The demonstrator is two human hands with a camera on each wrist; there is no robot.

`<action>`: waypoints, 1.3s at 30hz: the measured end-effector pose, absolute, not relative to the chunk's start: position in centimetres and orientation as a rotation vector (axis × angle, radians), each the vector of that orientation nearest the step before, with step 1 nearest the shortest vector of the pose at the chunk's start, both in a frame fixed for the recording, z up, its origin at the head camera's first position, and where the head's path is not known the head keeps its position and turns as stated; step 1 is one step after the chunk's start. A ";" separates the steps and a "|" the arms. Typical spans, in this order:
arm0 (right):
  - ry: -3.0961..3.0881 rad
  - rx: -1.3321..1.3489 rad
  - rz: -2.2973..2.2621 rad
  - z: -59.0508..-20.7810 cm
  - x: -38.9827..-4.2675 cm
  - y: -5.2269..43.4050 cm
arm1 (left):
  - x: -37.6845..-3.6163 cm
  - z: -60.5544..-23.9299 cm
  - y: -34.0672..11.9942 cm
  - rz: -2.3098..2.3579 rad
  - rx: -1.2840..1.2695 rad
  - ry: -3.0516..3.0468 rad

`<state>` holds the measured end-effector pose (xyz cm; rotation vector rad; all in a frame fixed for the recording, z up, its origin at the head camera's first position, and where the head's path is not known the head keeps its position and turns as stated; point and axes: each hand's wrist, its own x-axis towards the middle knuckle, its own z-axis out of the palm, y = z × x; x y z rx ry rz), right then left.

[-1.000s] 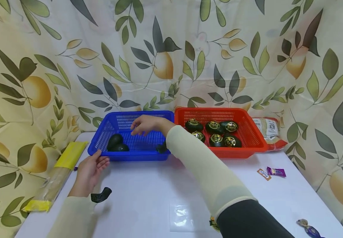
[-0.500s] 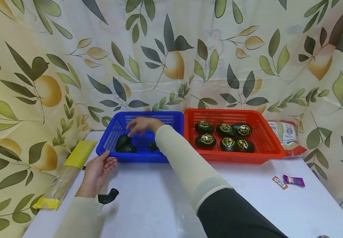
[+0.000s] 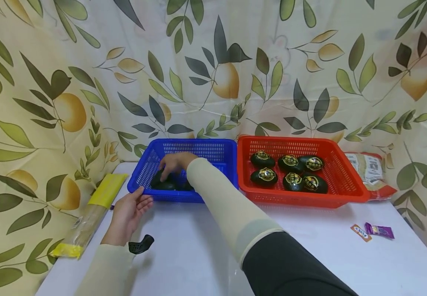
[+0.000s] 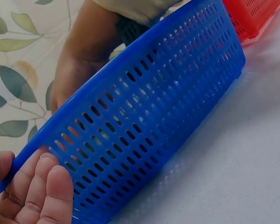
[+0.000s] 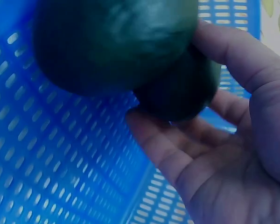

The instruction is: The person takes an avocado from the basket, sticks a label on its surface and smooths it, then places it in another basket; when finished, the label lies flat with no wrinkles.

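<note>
My left hand (image 3: 128, 213) grips the near left corner of a blue plastic basket (image 3: 213, 142), thumb over the rim and fingers against the outer wall, as the left wrist view also shows. Inside that basket, at its left end, two dark green avocados lie together. My right hand (image 3: 176, 161) reaches down to them. In the right wrist view its thumb and fingers curl round the rear avocado (image 5: 177, 91). The other avocado (image 5: 116, 42) sits in front and covers part of the held one.
A red basket (image 3: 295, 200) stands right of the blue one, with several avocados bearing gold-and-black labels (image 3: 264, 176). Behind its right end leans a red-and-white bag (image 3: 367, 170). A yellow-ended clear package (image 3: 91, 213) lies left; a purple wrapper (image 3: 379, 230) and an orange packet (image 3: 360, 232) lie right.
My right hand has moved left and down inside the blue basket, from above its middle onto the avocados. The left hand stays at the basket's corner. The head view has shifted to the left.
</note>
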<state>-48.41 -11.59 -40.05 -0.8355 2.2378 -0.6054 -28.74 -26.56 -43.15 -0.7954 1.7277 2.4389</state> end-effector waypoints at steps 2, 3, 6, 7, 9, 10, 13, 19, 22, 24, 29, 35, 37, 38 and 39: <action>2.269 -0.827 -0.613 -39.7 -48.3 -10.9 | -28.6 -43.1 -26.4 2.442 -0.795 1.717; 2.289 -0.835 -0.615 -39.5 -48.2 -10.5 | -28.5 -43.1 -26.4 2.443 -0.794 1.714; 2.341 -0.845 -0.616 -38.9 -48.2 -9.2 | -28.5 -43.0 -26.3 2.446 -0.800 1.715; 2.357 -0.842 -0.616 -38.7 -48.1 -8.7 | -28.5 -43.0 -26.3 2.446 -0.807 1.710; 2.390 -0.845 -0.621 -38.3 -48.0 -7.8 | -28.5 -42.9 -26.3 2.448 -0.815 1.693; 2.402 -0.847 -0.637 -38.0 -48.0 -7.1 | -28.5 -42.9 -26.3 2.451 -0.817 1.684; 2.409 -0.876 -0.747 -37.0 -47.3 -5.3 | -28.4 -42.6 -26.4 2.457 -0.831 1.653; 2.364 -0.966 -1.023 -34.8 -43.1 0.9 | -28.2 -42.2 -26.6 2.461 -0.817 1.625; 2.367 -0.955 -1.115 -34.6 -40.1 5.2 | -28.2 -42.1 -26.6 2.462 -0.786 1.602; 2.365 -0.914 -1.182 -34.9 -37.9 7.9 | -28.1 -42.0 -26.6 2.471 -0.777 1.585; 2.415 -0.829 -1.296 -36.8 -31.9 13.4 | -28.1 -41.7 -26.6 2.496 -0.786 1.551; 2.449 -0.610 -1.366 -41.7 -27.0 17.7 | -27.6 -41.6 -26.5 2.504 -0.763 1.494; 2.474 -0.566 -1.341 -43.2 -26.5 18.6 | -27.5 -41.5 -26.4 2.496 -0.760 1.495; 2.482 -0.554 -1.328 -43.9 -26.4 18.9 | -27.5 -41.6 -26.3 2.492 -0.758 1.500; 2.486 -0.551 -1.315 -44.4 -26.2 19.2 | -27.4 -41.6 -26.2 2.487 -0.758 1.503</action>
